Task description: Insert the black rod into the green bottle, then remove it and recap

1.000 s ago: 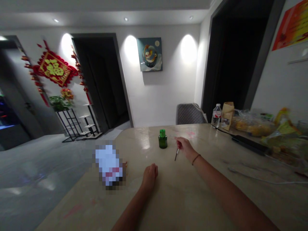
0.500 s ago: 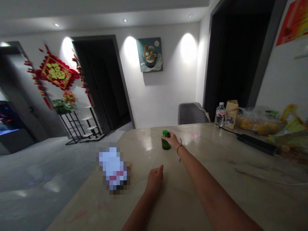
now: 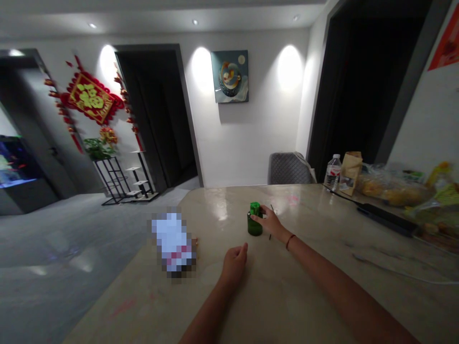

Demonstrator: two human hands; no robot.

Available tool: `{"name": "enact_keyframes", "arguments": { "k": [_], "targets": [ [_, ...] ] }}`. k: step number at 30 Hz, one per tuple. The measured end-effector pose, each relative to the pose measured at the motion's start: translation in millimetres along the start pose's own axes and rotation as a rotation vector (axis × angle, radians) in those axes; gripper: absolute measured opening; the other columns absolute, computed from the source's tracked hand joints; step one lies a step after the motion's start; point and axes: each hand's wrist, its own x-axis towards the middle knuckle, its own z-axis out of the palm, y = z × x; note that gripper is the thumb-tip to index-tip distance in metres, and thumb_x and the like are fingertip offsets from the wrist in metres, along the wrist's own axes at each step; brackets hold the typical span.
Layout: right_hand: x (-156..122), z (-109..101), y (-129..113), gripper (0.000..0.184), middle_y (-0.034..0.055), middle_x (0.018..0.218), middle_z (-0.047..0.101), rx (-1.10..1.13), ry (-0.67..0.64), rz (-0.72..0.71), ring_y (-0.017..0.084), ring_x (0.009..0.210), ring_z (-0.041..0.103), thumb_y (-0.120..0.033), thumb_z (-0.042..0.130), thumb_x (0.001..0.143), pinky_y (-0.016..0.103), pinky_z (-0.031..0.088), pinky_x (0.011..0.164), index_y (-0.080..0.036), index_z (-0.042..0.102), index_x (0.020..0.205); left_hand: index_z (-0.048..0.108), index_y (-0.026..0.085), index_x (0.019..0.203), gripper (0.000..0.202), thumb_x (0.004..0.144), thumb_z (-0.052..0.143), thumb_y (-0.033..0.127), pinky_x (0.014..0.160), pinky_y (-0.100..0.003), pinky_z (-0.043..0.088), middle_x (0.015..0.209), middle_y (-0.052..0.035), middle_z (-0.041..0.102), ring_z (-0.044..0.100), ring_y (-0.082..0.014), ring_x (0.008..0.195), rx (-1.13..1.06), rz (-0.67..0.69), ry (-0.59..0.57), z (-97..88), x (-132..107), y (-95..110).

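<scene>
My right hand [image 3: 269,222] grips the side of a small green glass bottle [image 3: 255,222] with a bright green cap, on the pale marble table top [image 3: 279,298]. A thin dark stick [image 3: 270,235] shows just under that hand, apparently held in its fingers. My left hand [image 3: 234,265] rests on the table in a loose fist, nearer me, holding nothing visible. To its left lies a white and red object [image 3: 172,241], too pixelated to identify.
At the table's far right stand a plastic water bottle [image 3: 333,173], a brown paper bag [image 3: 351,173], and plastic food bags [image 3: 392,188]. A long black strip [image 3: 385,220] and a white cable [image 3: 394,270] lie nearby. A grey chair [image 3: 289,168] stands beyond the table.
My right hand has moved from beside the bottle onto it, and the bottle has slid toward me. My left hand has stayed nearly still, while the whole view has shifted slightly.
</scene>
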Motion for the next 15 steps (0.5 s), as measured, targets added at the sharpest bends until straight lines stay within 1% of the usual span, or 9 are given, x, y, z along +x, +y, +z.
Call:
{"name": "enact_keyframes", "arguments": {
  "k": [3, 4, 6, 9, 12, 15],
  "targets": [
    [-21.0, -6.9, -15.2, 0.043, 0.0105, 0.1, 0.061, 0.017, -0.058, 0.018, 0.021, 0.094, 0.056, -0.038, 0.065, 0.063, 0.033, 0.047, 0.077, -0.013, 0.055, 0.097, 0.037, 0.018, 0.05, 0.042, 0.072, 0.041, 0.054, 0.048, -0.021, 0.028, 0.047, 0.0053, 0.035, 0.035, -0.0083, 0.048, -0.016, 0.059, 0.038, 0.5, 0.6, 0.6],
    [-28.2, -8.6, -20.7, 0.043, 0.0106, 0.1, 0.061, 0.023, -0.076, 0.024, 0.021, 0.094, 0.056, -0.038, 0.065, 0.063, 0.033, 0.047, 0.075, -0.013, 0.054, 0.097, 0.041, 0.018, 0.056, 0.037, 0.071, 0.045, 0.051, 0.05, -0.021, 0.031, 0.051, 0.005, 0.04, 0.039, -0.0086, 0.05, -0.034, 0.076, 0.057, 1.1, 0.6, 1.0],
    [-42.3, -10.7, -31.3, 0.042, 0.0101, 0.1, 0.061, 0.033, -0.115, 0.039, 0.021, 0.092, 0.056, -0.037, 0.066, 0.062, 0.031, 0.048, 0.071, -0.014, 0.055, 0.095, 0.048, 0.017, 0.072, 0.03, 0.067, 0.053, 0.047, 0.055, -0.021, 0.037, 0.064, 0.0029, 0.05, 0.046, -0.0096, 0.057, -0.078, 0.098, 0.082, 2.8, -0.2, 1.6],
    [-59.5, -12.0, -44.6, 0.042, 0.009, 0.098, 0.061, 0.037, -0.145, 0.048, 0.021, 0.092, 0.056, -0.038, 0.067, 0.061, 0.029, 0.048, 0.065, -0.015, 0.055, 0.094, 0.049, 0.015, 0.092, 0.042, 0.059, 0.064, 0.038, 0.066, -0.024, 0.043, 0.084, -0.0035, 0.056, 0.053, -0.0125, 0.072, -0.08, 0.136, 0.098, 5.7, -3.1, 1.6],
    [-69.2, -12.6, -54.5, 0.04, 0.007, 0.093, 0.062, -0.022, -0.153, 0.024, 0.02, 0.089, 0.056, -0.038, 0.068, 0.06, 0.028, 0.047, 0.064, -0.016, 0.055, 0.09, 0.049, 0.014, 0.098, 0.05, 0.056, 0.068, 0.033, 0.074, -0.028, 0.043, 0.093, -0.0068, 0.057, 0.053, -0.0151, 0.081, -0.011, 0.187, 0.097, 6.7, -7.1, 1.3],
    [-73.3, -11.9, -63.1, 0.038, 0.0049, 0.088, 0.063, -0.127, -0.126, 0.019, 0.019, 0.085, 0.057, -0.039, 0.07, 0.057, 0.027, 0.046, 0.064, -0.017, 0.055, 0.085, 0.05, 0.015, 0.101, 0.053, 0.055, 0.069, 0.031, 0.076, -0.029, 0.042, 0.098, -0.0071, 0.058, 0.054, -0.0173, 0.086, 0.017, 0.228, 0.072, 6.1, -11.0, 2.7]
  ]
}}
